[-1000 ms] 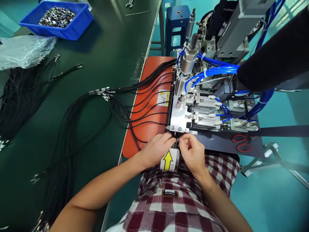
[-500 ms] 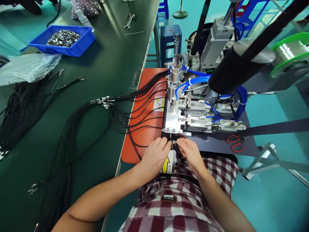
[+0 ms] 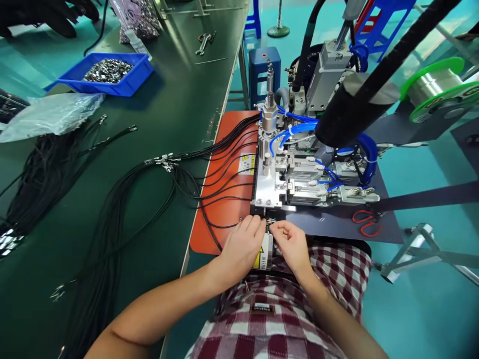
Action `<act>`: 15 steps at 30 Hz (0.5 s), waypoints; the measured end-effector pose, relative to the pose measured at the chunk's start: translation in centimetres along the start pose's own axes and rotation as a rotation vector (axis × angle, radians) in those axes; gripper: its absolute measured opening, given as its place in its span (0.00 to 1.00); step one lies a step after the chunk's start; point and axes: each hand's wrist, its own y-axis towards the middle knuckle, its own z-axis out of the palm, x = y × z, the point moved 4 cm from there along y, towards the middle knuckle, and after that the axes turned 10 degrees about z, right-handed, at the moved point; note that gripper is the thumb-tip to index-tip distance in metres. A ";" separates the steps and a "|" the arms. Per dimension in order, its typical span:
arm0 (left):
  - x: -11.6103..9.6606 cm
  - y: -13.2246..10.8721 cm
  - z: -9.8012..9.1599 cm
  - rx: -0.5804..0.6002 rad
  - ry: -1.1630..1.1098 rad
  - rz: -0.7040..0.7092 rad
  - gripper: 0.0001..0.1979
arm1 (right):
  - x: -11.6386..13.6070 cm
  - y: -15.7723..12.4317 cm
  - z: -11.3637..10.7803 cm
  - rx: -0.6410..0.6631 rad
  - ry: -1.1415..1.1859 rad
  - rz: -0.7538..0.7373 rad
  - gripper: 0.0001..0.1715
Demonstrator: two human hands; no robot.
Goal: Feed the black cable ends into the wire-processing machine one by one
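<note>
My left hand (image 3: 243, 247) is closed at the front edge of the machine, its fingers pressed round the end of a black cable (image 3: 220, 227) that comes in from the left. Just past its fingertips, thin coloured wires (image 3: 271, 220) fan out from the cable end. Thumb and forefinger of my right hand (image 3: 294, 247) are pinched together close to those wires; whatever they hold is too small to make out. Both hands sit right below the machine's silver head block (image 3: 266, 187). A label with a yellow sign (image 3: 264, 252) shows between them.
More black cables (image 3: 232, 132) cross the orange mat (image 3: 204, 234) into the machine. A cable bundle (image 3: 108, 224) and a blue tray of metal parts (image 3: 129, 86) are on the green table (image 3: 179, 109). Red-handled scissors (image 3: 368, 223) lie right of my hands, and a wire spool (image 3: 434, 89) stands beyond.
My right hand has drawn slightly down from the cable end, and the coloured wires now show spread beyond my fingers. My left hand stays in place. The whole view has shifted a little.
</note>
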 end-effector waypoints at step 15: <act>0.0 -0.4 0.4 -0.078 0.026 0.005 0.19 | 1.2 0.7 -0.9 -0.027 -0.158 -0.138 0.11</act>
